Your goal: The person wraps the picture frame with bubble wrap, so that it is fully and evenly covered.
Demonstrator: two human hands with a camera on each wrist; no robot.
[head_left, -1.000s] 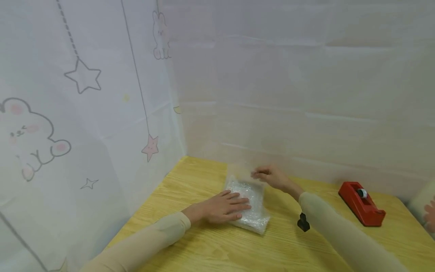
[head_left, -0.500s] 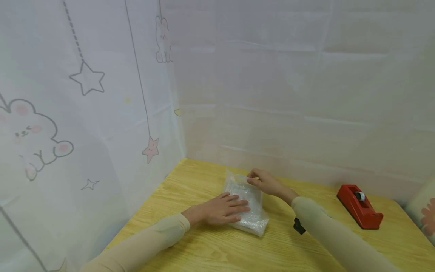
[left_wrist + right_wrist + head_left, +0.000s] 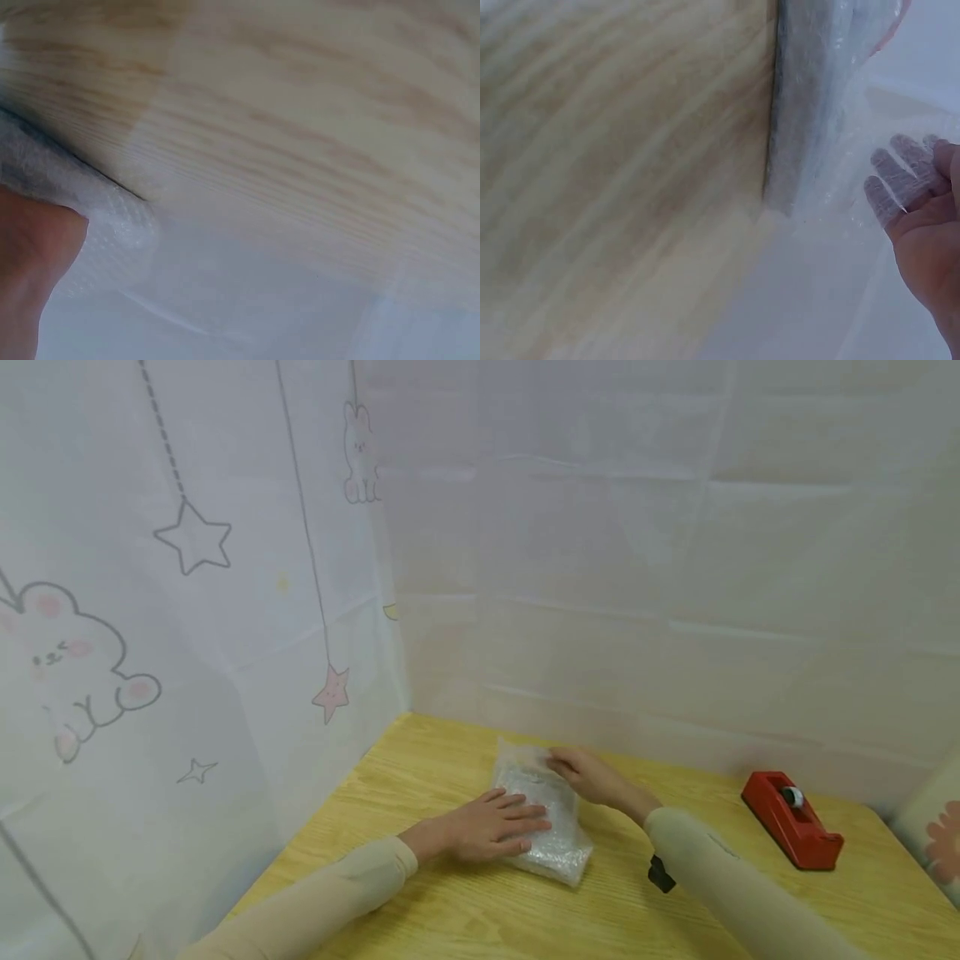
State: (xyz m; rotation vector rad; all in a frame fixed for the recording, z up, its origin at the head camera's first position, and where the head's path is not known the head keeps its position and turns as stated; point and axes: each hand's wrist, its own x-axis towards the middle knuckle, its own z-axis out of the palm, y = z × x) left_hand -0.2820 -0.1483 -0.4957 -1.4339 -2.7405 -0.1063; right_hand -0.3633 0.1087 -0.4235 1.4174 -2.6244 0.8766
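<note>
A flat item wrapped in clear bubble wrap [image 3: 553, 857] lies on the yellow wood-grain table [image 3: 420, 910]. My left hand [image 3: 491, 828] rests flat on top of it, fingers spread to the right. At the far end, my right hand [image 3: 588, 774] pinches the loose edge of the wrap. In the right wrist view, the fingers of this right hand [image 3: 926, 232] show through the clear film, with the thumb on its near side. Only part of the left hand [image 3: 37, 262] appears in the left wrist view, against the bubble wrap [image 3: 124, 229]. The wrapped item's kind is hidden.
A red tape dispenser [image 3: 795, 827] with a roll in it stands at the right of the table. Below the right sleeve shows a small black object [image 3: 662, 874]. Pale printed sheets [image 3: 637, 568] hang behind the table and along its left side.
My right hand has come left and down, bringing the raised end of the bubble wrap lower over the package. The left hand stays in place on the wrap.
</note>
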